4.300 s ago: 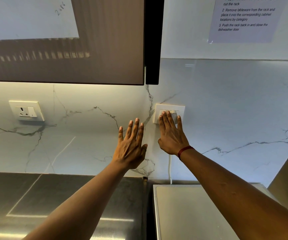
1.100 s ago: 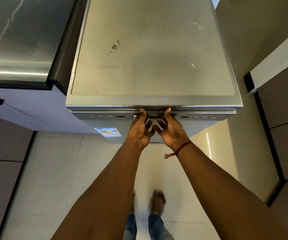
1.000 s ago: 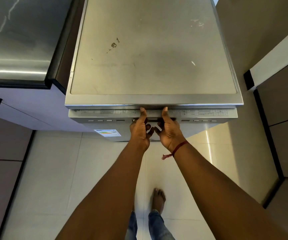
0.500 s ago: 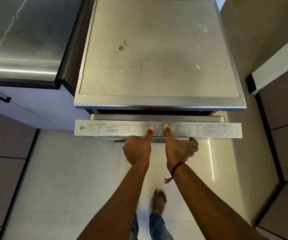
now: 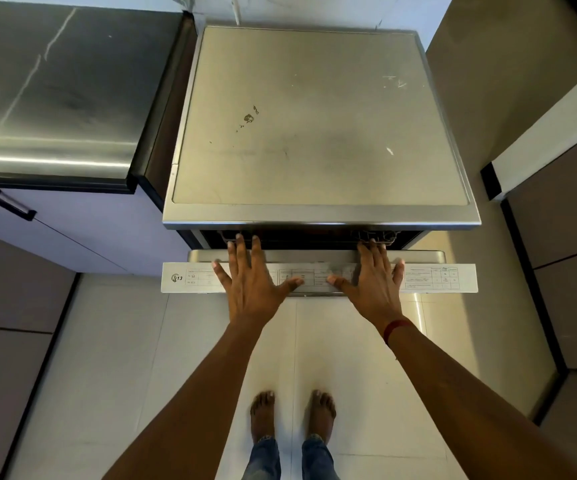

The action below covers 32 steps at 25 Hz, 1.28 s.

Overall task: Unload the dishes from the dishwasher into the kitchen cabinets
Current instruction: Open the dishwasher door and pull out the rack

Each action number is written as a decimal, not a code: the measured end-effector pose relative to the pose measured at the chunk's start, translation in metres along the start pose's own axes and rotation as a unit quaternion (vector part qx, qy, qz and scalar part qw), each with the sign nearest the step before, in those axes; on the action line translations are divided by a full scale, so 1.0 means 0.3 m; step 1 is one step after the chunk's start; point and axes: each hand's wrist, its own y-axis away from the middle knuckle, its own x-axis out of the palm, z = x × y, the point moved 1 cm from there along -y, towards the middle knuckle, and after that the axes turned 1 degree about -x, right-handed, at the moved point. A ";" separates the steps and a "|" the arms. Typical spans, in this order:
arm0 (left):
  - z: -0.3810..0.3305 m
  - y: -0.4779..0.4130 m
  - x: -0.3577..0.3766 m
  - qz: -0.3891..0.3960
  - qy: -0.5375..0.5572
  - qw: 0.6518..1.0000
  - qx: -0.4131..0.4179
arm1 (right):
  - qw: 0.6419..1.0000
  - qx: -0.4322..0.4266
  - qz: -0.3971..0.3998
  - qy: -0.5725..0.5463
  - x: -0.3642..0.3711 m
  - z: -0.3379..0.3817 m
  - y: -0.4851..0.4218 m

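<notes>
Head view: dishwasher door (image 5: 318, 277) now tilted further ajar; left hand (image 5: 250, 284) and right hand (image 5: 373, 284), fingers spread flat, press it down; unloading not yet begun.

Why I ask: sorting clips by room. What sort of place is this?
Most likely a home kitchen. A silver freestanding dishwasher stands with its door tilted partly open, the left hand and right hand flat on its top edge; beside it a glossy dark countertop tops a pale lilac cabinet.
</notes>
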 end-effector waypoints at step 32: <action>0.340 0.770 0.529 0.193 -0.168 0.965 0.061 | 0.956 -0.108 0.218 0.165 0.522 -0.270 0.832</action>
